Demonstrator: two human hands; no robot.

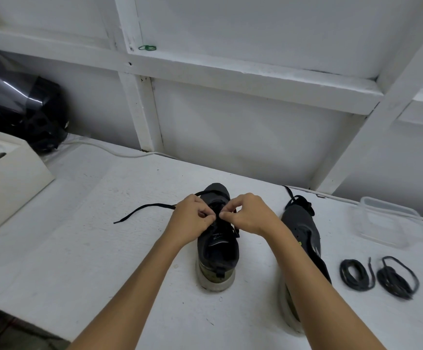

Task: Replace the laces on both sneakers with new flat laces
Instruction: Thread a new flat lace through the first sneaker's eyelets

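— Black on white, mostly: why is the dark sneaker [218,238] set heel-toward the person in the middle of the worktop [84,243]?

— So the eyelets face up and run away from the wearer's view, I'd judge. Both hands meet over its tongue. The left hand [192,218] and the right hand [249,215] have their fingers curled and pinched together on the black flat lace [144,210] at about mid-row.

— And the loose end?

— It trails off to the left across the bare worktop, thin and ribbon-like, ending in a small tip. It lies slack — nothing weighs it down.

— The other shoe?

— The second sneaker [303,236] lies just to the right, near the right forearm, with a black lace bunched loosely at its toe end. Whether that lace is threaded I cannot tell. Its upper looks like matte grey knit, the sole pale and rubbery with an olive heel.

— Those coils?

— Two lace bundles [379,276] sit toward the right edge, wound in rough loops; they look rounder and cord-like. A clear plastic container [387,223] stands behind them, and a glossy black helmet [21,104] rests at the far left corner.
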